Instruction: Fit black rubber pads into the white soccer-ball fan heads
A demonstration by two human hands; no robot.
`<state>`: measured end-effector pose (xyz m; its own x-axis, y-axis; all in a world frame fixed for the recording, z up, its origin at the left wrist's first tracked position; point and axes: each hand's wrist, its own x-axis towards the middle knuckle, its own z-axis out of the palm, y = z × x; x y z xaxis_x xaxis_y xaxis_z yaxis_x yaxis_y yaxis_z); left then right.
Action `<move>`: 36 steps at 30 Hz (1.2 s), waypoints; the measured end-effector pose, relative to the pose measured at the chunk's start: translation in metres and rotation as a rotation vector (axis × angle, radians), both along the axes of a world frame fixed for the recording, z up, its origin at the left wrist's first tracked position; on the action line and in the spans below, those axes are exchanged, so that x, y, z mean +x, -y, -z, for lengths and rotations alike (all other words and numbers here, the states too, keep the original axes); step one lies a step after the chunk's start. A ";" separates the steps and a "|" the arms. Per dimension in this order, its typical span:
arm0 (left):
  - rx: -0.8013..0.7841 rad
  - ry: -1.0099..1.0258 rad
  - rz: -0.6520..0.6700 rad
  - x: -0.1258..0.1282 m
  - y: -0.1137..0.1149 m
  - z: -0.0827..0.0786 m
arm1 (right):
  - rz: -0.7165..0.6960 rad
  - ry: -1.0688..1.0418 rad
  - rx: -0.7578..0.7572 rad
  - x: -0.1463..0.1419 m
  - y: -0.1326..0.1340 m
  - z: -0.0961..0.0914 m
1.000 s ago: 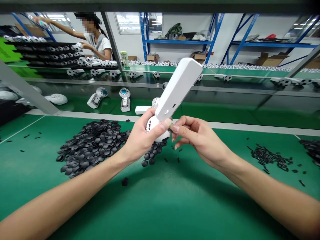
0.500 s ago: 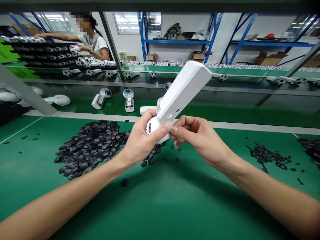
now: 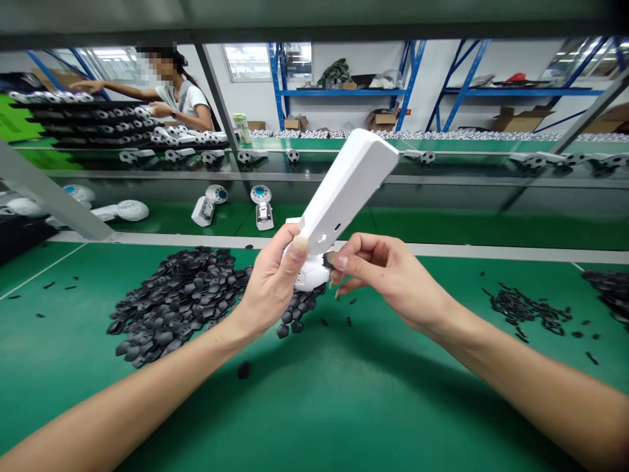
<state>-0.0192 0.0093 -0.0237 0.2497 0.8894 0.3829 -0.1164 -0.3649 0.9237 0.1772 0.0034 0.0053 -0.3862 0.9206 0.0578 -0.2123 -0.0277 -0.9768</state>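
My left hand is closed around the round head of a white plastic unit that looks like a handheld fan, its thumb pressed near the joint. The long handle points up and to the right, with a small slot and a hole near its lower end. My right hand pinches a small black plastic piece against the right side of the round head. Below and left of the fan lies a large heap of black pentagon-shaped pieces on the green tabletop.
Small black strips lie at the right, near another dark pile. Beyond the pale table edge, opened white units rest on a green surface. A co-worker reaches over stacked black trays at far left.
The fan has shifted slightly left and down in view, and my left thumb has moved left along it. The black piece at my right fingertips now shows. The camera view has tilted a little.
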 end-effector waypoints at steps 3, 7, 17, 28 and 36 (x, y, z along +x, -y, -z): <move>0.022 -0.048 -0.047 0.000 -0.001 0.002 | -0.003 0.011 -0.012 0.000 0.001 0.000; 0.080 -0.123 -0.109 0.000 0.001 0.000 | -0.017 0.013 -0.031 0.000 0.002 0.000; 0.009 -0.149 -0.187 0.006 0.007 -0.012 | -0.034 0.034 -0.035 -0.003 0.001 0.006; -0.169 -0.006 -0.132 0.000 -0.006 -0.004 | -0.058 0.131 0.139 0.006 -0.004 0.011; -0.165 -0.086 -0.050 0.006 0.007 -0.008 | -0.398 -0.031 -0.028 -0.007 -0.004 0.025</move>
